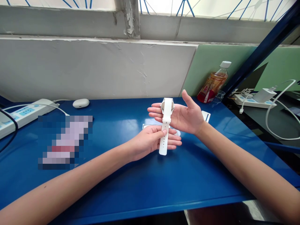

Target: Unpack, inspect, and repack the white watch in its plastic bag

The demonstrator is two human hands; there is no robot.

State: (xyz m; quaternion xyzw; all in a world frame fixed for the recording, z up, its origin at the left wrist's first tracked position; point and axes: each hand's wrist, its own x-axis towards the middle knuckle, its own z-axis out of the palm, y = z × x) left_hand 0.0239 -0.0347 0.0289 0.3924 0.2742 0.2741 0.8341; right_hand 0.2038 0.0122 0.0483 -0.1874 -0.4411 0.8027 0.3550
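Observation:
A white wristwatch [166, 118] with a round case and a white strap lies across the flat fingers of my right hand [181, 115], which is held palm up above the blue table [131, 184]. The thumb of that hand sticks up, apart from the fingers. Just below it, my left hand [151, 140] pinches the lower end of the strap between thumb and fingers. A clear plastic piece [146, 126] lies on the table under the hands, mostly hidden.
A white earbud case [81, 103] and a power strip [22, 114] sit at the back left, beside a blurred patch. A drink bottle [212, 84] leans at the back right near a small white card [206, 116]. Chargers and cables [262, 97] lie right of the table.

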